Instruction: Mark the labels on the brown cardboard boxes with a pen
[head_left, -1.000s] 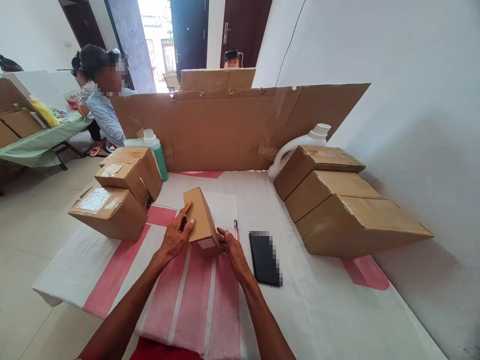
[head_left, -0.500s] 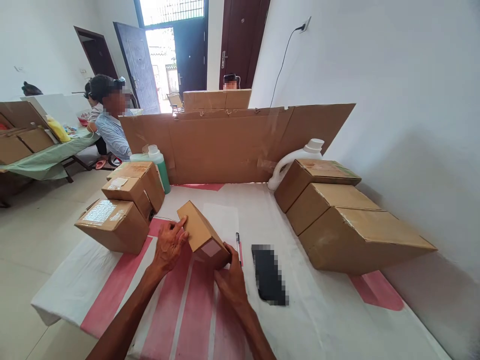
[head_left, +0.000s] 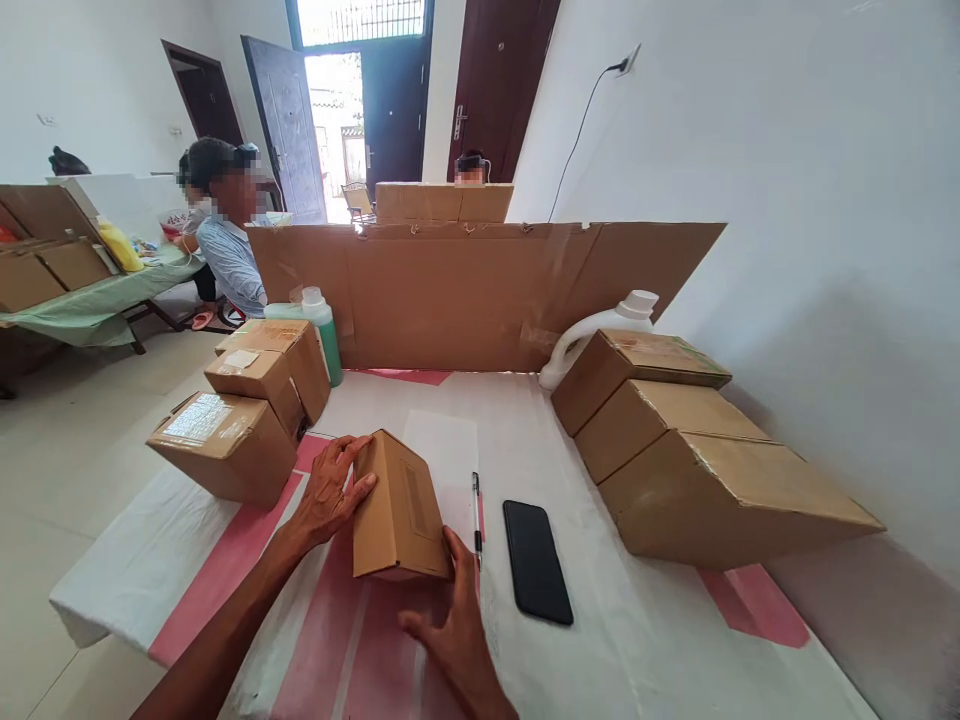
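A small brown cardboard box [head_left: 379, 510] stands tilted over the pink-striped part of the table, a faint printed panel on its right-hand face. My left hand [head_left: 330, 490] grips its left side, fingers near the far top corner and thumb on the face. At the lower right corner my right hand [head_left: 461, 620] touches the box with its fingertips, while its thumb is spread away from it. To the right of the box lie a pen [head_left: 476, 520] and a black phone [head_left: 538, 562]. The underside of the box is hidden.
Cardboard boxes stand at left [head_left: 225, 450] and right [head_left: 697, 480]. Behind them are a green-liquid bottle [head_left: 324, 335] and a white jug [head_left: 600, 325]. A cardboard panel [head_left: 450, 295] closes the back. A co-worker [head_left: 225, 240] sits beyond it at left.
The box has been turned and lowered toward me, so its white label no longer shows and a printed face does. My right thumb has come away from it. The view has shifted slightly.
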